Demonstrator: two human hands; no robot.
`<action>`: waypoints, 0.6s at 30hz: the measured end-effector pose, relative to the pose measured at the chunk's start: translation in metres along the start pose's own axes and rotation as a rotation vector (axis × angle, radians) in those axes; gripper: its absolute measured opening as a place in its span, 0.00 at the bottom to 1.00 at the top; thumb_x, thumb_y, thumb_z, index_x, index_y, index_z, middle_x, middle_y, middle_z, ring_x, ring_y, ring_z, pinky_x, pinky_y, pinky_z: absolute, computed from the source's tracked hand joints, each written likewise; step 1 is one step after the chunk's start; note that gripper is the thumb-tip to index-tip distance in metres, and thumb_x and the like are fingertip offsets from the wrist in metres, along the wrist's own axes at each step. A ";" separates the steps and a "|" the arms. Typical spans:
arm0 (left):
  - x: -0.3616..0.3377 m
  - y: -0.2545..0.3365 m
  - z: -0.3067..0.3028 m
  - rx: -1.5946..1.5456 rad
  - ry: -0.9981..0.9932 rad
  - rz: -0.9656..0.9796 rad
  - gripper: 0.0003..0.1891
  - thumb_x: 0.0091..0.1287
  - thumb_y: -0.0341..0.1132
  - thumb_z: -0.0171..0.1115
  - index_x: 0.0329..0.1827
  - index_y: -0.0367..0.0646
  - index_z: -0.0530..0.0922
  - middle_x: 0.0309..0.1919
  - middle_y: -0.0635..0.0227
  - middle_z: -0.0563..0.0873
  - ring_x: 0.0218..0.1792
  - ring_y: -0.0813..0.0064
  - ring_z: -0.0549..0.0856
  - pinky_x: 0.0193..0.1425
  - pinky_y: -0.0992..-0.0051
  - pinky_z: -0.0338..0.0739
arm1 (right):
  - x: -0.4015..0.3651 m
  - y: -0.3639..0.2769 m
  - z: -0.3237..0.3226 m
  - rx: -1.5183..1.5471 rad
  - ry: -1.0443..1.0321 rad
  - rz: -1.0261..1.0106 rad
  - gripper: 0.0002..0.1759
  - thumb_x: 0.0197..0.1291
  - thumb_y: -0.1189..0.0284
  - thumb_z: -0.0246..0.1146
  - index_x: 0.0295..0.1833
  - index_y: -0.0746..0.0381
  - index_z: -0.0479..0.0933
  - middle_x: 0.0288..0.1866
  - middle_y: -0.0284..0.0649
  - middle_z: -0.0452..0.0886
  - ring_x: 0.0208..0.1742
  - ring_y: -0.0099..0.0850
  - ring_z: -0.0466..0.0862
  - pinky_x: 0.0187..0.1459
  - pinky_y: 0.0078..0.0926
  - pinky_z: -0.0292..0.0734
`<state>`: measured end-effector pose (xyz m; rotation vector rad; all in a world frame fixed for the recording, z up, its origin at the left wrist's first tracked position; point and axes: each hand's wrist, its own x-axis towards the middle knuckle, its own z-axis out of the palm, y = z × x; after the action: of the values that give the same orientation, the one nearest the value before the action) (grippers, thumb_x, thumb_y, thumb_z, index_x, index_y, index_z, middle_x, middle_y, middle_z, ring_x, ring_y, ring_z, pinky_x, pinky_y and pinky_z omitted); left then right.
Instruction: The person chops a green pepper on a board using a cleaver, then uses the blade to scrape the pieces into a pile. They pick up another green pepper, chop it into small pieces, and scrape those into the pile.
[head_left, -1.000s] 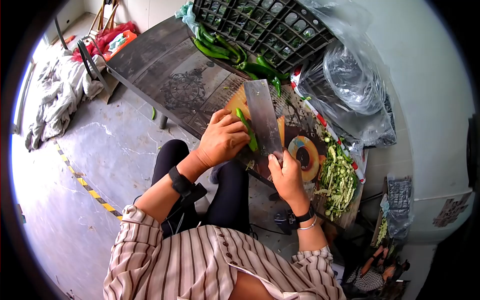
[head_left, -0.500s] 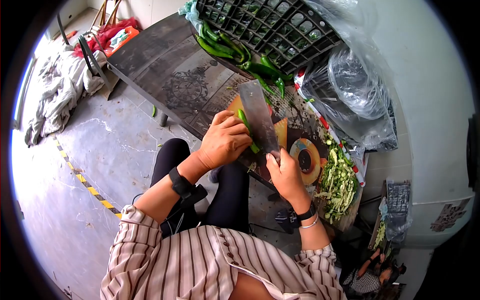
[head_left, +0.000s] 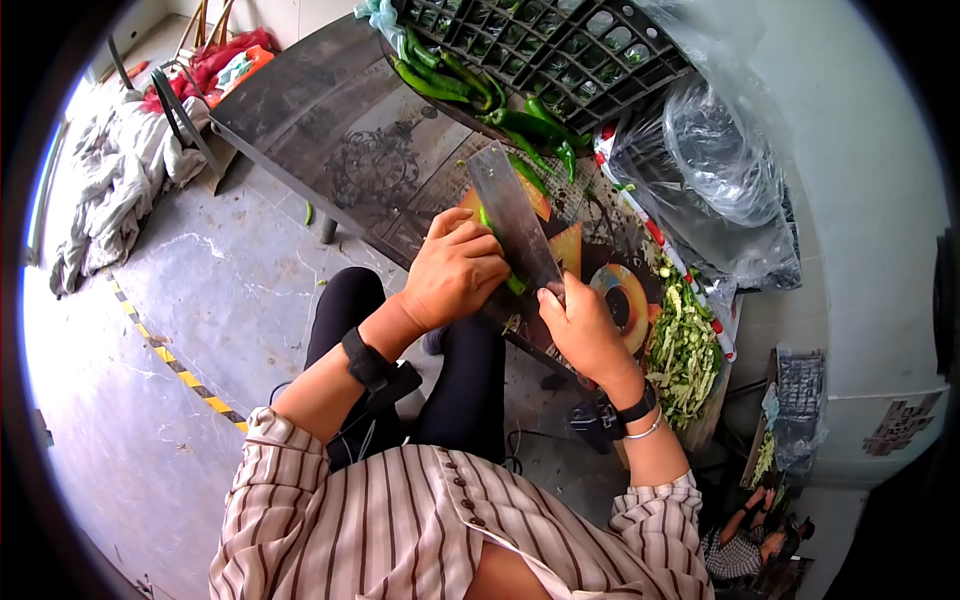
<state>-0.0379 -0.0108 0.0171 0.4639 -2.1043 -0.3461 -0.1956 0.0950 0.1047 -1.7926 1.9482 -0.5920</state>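
My left hand [head_left: 455,270] is closed on a green pepper [head_left: 516,284], whose ends show on either side of my fingers at the table's near edge. My right hand [head_left: 585,325] grips the handle of a wide cleaver [head_left: 512,212]. The cleaver's blade points up and to the left, right beside the pepper and my left fingertips. Beyond the blade lie whole green peppers [head_left: 535,127], and more are bunched by the crate [head_left: 430,80]. A heap of sliced green pepper [head_left: 685,360] sits to the right of my right hand.
A black plastic crate [head_left: 640,75] stands at the table's far side. Clear plastic bags [head_left: 715,160] lie right of it. The dark table [head_left: 290,120] extends to the upper left. Cloth [head_left: 130,160] lies on the floor at left. Another person [head_left: 735,550] is at lower right.
The cleaver blade has shifted slightly left, closer over the pepper. My right forearm has moved a little to the right. The view has shifted slightly.
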 end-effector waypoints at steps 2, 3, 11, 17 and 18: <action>0.000 0.000 0.002 -0.010 0.030 0.002 0.02 0.49 0.34 0.66 0.25 0.53 0.81 0.29 0.79 0.79 0.41 0.76 0.78 0.64 0.64 0.65 | 0.001 -0.002 0.001 -0.021 -0.010 0.013 0.11 0.63 0.73 0.58 0.33 0.71 0.68 0.25 0.59 0.76 0.31 0.58 0.78 0.29 0.46 0.70; 0.000 0.000 0.002 -0.018 0.041 0.005 0.02 0.49 0.34 0.65 0.25 0.52 0.81 0.28 0.79 0.78 0.41 0.76 0.78 0.63 0.64 0.65 | 0.002 -0.004 0.001 -0.027 -0.021 0.035 0.11 0.63 0.73 0.57 0.34 0.71 0.68 0.26 0.60 0.76 0.32 0.59 0.78 0.30 0.47 0.71; 0.002 0.000 0.002 -0.021 0.015 -0.024 0.04 0.48 0.32 0.69 0.27 0.51 0.83 0.30 0.78 0.81 0.41 0.73 0.79 0.63 0.63 0.64 | 0.055 -0.012 0.001 0.037 -0.146 0.086 0.12 0.65 0.68 0.53 0.37 0.69 0.68 0.16 0.37 0.72 0.12 0.26 0.73 0.16 0.27 0.68; 0.004 -0.001 0.000 -0.027 0.017 0.006 0.05 0.47 0.32 0.70 0.27 0.52 0.83 0.29 0.78 0.80 0.40 0.73 0.80 0.63 0.62 0.64 | 0.044 -0.010 -0.014 0.094 -0.247 0.220 0.15 0.62 0.69 0.52 0.38 0.75 0.70 0.22 0.50 0.78 0.13 0.35 0.77 0.18 0.33 0.73; 0.005 0.001 0.000 -0.027 0.037 -0.001 0.03 0.48 0.32 0.68 0.26 0.52 0.83 0.28 0.78 0.79 0.40 0.74 0.79 0.62 0.63 0.64 | 0.031 -0.013 -0.018 0.099 -0.245 0.237 0.15 0.62 0.69 0.52 0.39 0.75 0.69 0.23 0.53 0.78 0.17 0.40 0.80 0.21 0.36 0.75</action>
<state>-0.0406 -0.0124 0.0207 0.4517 -2.0611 -0.3634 -0.1977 0.0637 0.1257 -1.4710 1.8899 -0.3648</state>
